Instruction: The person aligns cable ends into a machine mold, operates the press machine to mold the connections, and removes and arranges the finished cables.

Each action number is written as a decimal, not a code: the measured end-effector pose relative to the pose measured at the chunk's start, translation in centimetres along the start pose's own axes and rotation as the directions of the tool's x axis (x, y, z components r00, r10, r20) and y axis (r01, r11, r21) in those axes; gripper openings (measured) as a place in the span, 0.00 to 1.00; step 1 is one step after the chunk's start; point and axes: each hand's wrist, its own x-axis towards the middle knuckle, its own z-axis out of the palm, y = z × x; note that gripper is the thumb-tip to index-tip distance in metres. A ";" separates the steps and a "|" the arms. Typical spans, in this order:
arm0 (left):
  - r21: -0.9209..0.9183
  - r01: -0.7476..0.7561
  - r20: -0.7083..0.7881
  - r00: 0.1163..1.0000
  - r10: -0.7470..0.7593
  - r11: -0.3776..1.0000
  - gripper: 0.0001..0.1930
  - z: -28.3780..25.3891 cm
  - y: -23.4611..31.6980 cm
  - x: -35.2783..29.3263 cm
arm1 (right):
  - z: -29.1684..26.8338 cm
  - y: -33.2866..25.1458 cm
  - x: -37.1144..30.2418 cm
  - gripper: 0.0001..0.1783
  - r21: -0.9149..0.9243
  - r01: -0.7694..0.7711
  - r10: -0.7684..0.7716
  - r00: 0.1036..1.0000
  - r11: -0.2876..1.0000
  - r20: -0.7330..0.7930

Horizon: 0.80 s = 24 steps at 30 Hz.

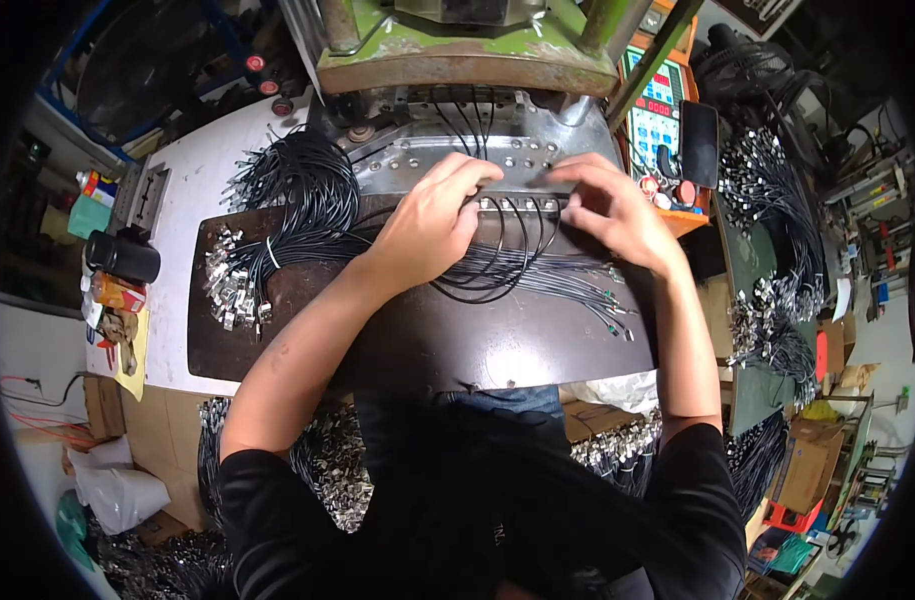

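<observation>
A narrow metal bar with several small connectors in a row lies at the front of the press bed. My left hand is closed at its left end, thumb against the bar and fingers curled over. At the right end is my right hand, open, thumb near the bar and forefinger stretched out, slightly blurred. Black cables loop down from the bar between my hands. Beneath them a bundle of black cables runs across the dark board, with metal plugs at the left and thin ends at the right.
Above my hands stands a green press with a metal bed. A coiled cable bundle sits at the left on the white table. A control panel with buttons stands right. More cables hang farther right.
</observation>
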 end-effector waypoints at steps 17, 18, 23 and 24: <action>-0.752 0.562 0.655 0.584 -0.479 -0.343 0.13 3.0 -9.2 9.4 | 5.4 11.3 16.3 0.13 -0.250 0.105 -0.217 0.851 0.963 -0.479; -0.756 0.556 0.651 0.580 -0.489 -0.346 0.13 2.6 -9.2 9.0 | 5.7 10.5 16.2 0.15 -0.165 0.034 -0.100 0.905 0.986 -0.413; -0.706 0.683 0.659 0.535 -0.528 -0.188 0.13 -0.1 -5.1 7.4 | 2.8 7.2 12.6 0.15 -0.107 0.127 -0.150 0.958 0.986 -0.245; -0.684 0.713 0.674 0.535 -0.510 -0.155 0.12 -0.4 -3.9 6.6 | 2.0 6.3 11.9 0.14 -0.128 0.045 -0.070 0.977 0.991 -0.200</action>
